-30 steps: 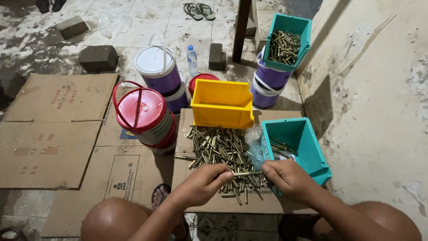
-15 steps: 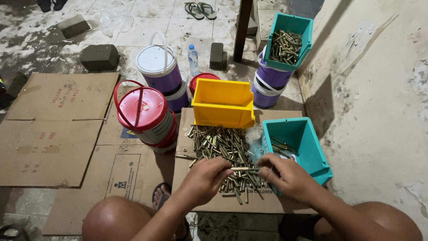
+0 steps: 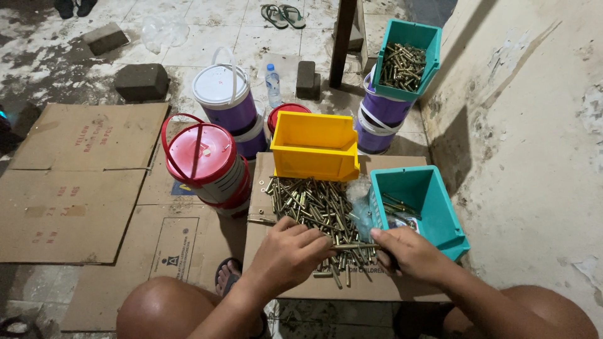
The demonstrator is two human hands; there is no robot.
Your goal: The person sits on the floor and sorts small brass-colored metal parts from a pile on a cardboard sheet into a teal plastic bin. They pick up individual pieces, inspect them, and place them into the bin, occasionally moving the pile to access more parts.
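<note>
Both hands [image 3: 286,254] closer — fingers [image 3: 377,237] pinching brass rod [image 3: 352,246]

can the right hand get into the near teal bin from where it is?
Probably yes. The right hand sits just beside the teal bin, whose open top faces up with nothing over it. It is pinching a brass rod with the left hand.

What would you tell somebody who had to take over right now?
Left hand and right hand together pinch one brass rod above the pile of brass pieces on the cardboard.
The near teal bin beside the right hand holds a few pieces.
The yellow bin stands behind the pile; what it holds cannot be seen.
The far teal bin is well filled.
Most of the pile remains.
</note>
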